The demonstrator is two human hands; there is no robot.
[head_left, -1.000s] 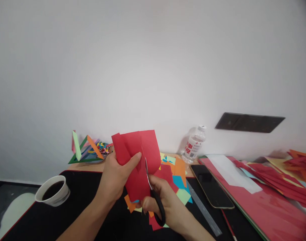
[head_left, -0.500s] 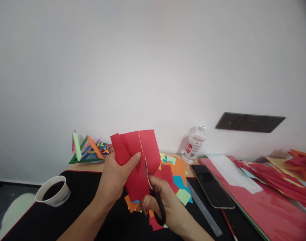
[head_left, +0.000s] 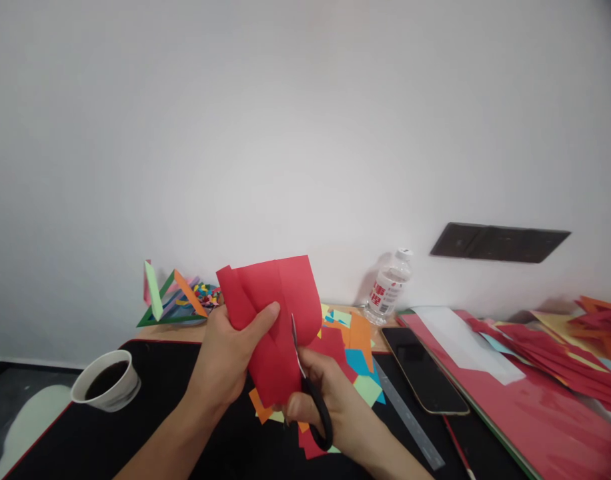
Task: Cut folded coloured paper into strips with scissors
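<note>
Head view, red paper (head_left: 280, 348): seven o'clock of centre, above the desk (head_left: 178, 333).
Left hand (head_left: 230, 350): pinching it, thumb in front.
Right hand (head_left: 333, 387): curled around scissors (head_left: 313, 393) at six o'clock.
Cut: apparently the step underway (depth unclear).
Next stroke: probably needs paper held taut.

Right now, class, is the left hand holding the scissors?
No, the right hand holds the scissors; the left hand grips red paper.
</note>
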